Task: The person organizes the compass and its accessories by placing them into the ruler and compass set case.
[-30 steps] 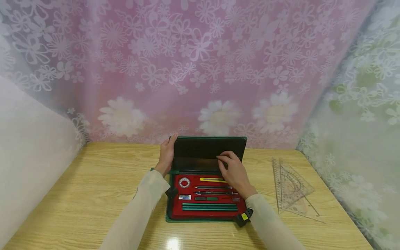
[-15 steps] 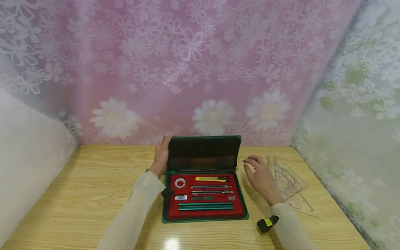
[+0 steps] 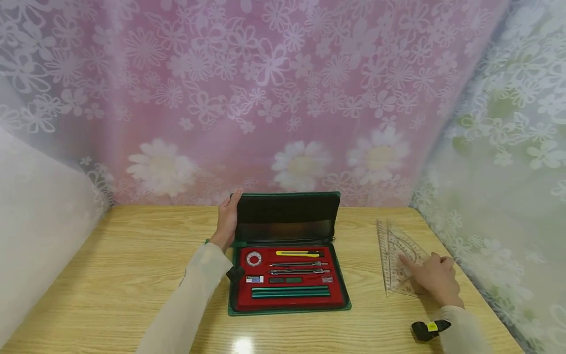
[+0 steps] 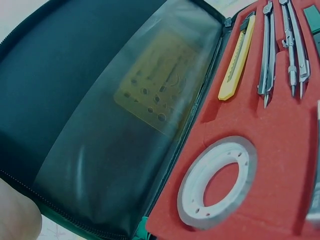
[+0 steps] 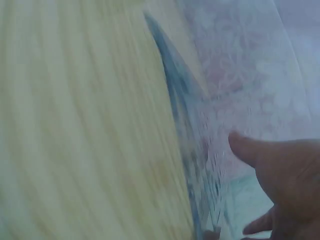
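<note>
My left hand (image 3: pixel 227 219) grips the left edge of the raised lid (image 3: pixel 283 216) of a green zip-up drawing-instrument case (image 3: pixel 289 312). Inside the clear lid pocket is a yellowish stencil template (image 4: pixel 157 82). The red tray (image 3: pixel 289 303) bears a white ring-shaped disc (image 4: pixel 217 185), a yellow box cutter (image 3: pixel 298 253), two metal compasses (image 3: pixel 298 264), an eraser (image 3: pixel 254 279) and green pencils (image 3: pixel 290 292). At the right, my right hand (image 3: pixel 435 278) is over the clear set squares (image 3: pixel 393 255), thumb stretched across them, other fingers by their right side. The right wrist view is blurred.
The wood-grain table (image 3: pixel 146 275) ends at a pink flowered curtain (image 3: pixel 274 98) close behind the lid. Pale flowered sheets (image 3: pixel 522 196) hang along the sides. A black wrist camera (image 3: pixel 429 330) sits on the right sleeve.
My right hand has left the lid pocket and moved right and nearer, over the set squares. The left hand keeps its hold on the lid, which stays raised.
</note>
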A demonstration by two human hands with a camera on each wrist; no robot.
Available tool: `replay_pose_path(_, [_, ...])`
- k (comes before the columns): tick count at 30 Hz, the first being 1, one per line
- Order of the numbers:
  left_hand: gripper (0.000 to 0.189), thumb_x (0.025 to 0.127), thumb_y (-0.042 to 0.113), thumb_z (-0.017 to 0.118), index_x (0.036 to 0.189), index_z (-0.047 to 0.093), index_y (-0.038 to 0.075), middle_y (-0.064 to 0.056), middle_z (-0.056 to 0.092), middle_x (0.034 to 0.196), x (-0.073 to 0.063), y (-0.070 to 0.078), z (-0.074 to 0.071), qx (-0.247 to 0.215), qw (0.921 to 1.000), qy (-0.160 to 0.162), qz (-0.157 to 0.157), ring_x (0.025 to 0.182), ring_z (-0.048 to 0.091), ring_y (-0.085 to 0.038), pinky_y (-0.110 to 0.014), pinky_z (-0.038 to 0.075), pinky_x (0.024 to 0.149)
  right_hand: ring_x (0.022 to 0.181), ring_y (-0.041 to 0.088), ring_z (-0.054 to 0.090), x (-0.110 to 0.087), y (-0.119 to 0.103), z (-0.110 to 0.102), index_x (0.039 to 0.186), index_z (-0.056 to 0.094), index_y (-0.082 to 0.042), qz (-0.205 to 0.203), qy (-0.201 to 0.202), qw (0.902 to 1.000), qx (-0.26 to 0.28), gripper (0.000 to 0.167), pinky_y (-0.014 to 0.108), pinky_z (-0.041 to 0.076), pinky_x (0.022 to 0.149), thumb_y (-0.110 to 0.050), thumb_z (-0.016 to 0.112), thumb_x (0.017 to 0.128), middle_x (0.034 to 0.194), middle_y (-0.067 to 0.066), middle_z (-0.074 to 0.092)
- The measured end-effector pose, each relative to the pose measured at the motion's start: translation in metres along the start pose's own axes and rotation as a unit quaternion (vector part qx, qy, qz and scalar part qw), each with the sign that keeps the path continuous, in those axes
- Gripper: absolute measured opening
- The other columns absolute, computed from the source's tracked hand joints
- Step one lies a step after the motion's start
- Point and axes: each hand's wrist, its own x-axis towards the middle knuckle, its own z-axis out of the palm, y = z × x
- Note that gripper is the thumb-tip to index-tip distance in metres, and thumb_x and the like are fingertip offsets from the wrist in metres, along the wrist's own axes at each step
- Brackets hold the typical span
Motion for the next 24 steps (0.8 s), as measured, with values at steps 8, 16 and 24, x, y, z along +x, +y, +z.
replay_pose_path(8, [0.057, 0.1, 0.045, 0.045, 0.139, 0.048, 0.004, -0.002, 0.035, 0.15, 0.0, 0.0, 0.0, 0.003, 1.0, 0.008, -0.004, 0.14, 0.022, -0.018, -0.046, 0.012, 0.114, 0.094, 0.067, 0.033, 0.005, 0.012, -0.012, 0.135, 0.009, 0.028, 0.008, -0.075, 0.9972, 0.005, 0.126, 0.066, 0.036, 0.066, -0.082, 0.039, 0.079, 0.122, 0.055, -0.002])
replay_pose_path(16, [0.058, 0.098, 0.046, 0.048, 0.141, 0.046, 0.007, -0.002, 0.035, 0.149, 0.002, 0.001, 0.0, 0.006, 0.9996, 0.026, -0.012, 0.14, 0.022, -0.018, -0.044, 0.013, 0.114, 0.101, 0.063, 0.031, 0.01, 0.024, -0.013, 0.131, 0.02, 0.027, -0.026, -0.04, 0.9982, 0.037, 0.111, 0.062, 0.04, 0.071, -0.07, 0.046, 0.086, 0.119, 0.055, 0.013])
replay_pose_path(24, [0.058, 0.099, 0.044, 0.047, 0.142, 0.045, 0.004, -0.004, 0.035, 0.15, 0.0, -0.001, 0.002, 0.008, 0.9998, 0.018, -0.006, 0.14, 0.023, -0.019, -0.044, 0.014, 0.114, 0.085, 0.043, 0.049, 0.01, 0.036, -0.008, 0.13, 0.032, 0.02, -0.009, -0.015, 0.9991, 0.04, 0.099, 0.05, 0.042, 0.06, -0.069, 0.043, 0.088, 0.122, 0.05, 0.025])
